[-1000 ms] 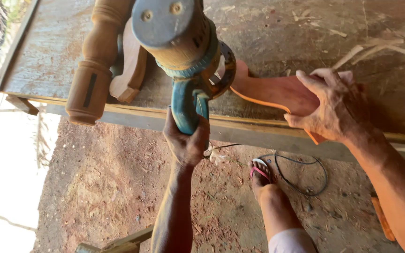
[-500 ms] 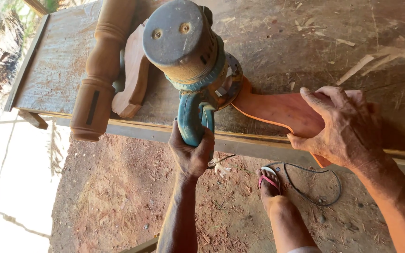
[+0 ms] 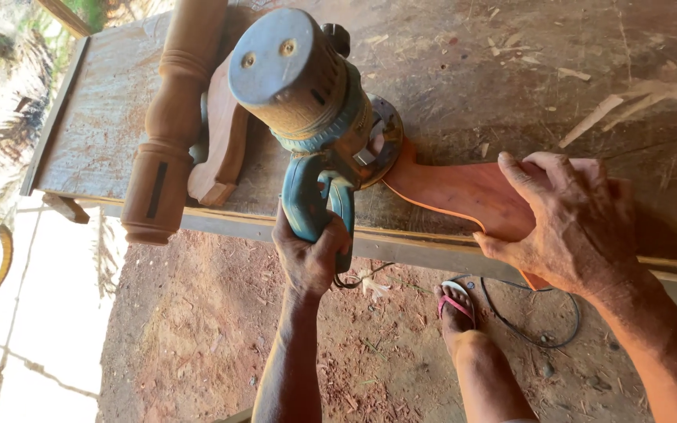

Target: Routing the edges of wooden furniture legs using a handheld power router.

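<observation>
My left hand [image 3: 311, 258] is closed around the teal handle of a dusty electric router [image 3: 307, 86]. The router's round base sits against the curved edge of a flat reddish wooden piece [image 3: 452, 188]. That piece lies on the workbench [image 3: 464, 70] near its front edge. My right hand [image 3: 570, 223] presses flat on the piece's right end, fingers spread over it. The router bit is hidden under the tool's body.
A turned wooden leg [image 3: 174, 117] and a curved wooden block [image 3: 221, 149] lie left of the router. Wood chips are scattered over the bench. Below it, on the sawdust floor, are my sandalled foot [image 3: 456, 305] and a looped black cable [image 3: 542, 321].
The view has shifted and drawn closer. The router has tilted and edged slightly right along the reddish piece's curve. Both hands keep the same holds.
</observation>
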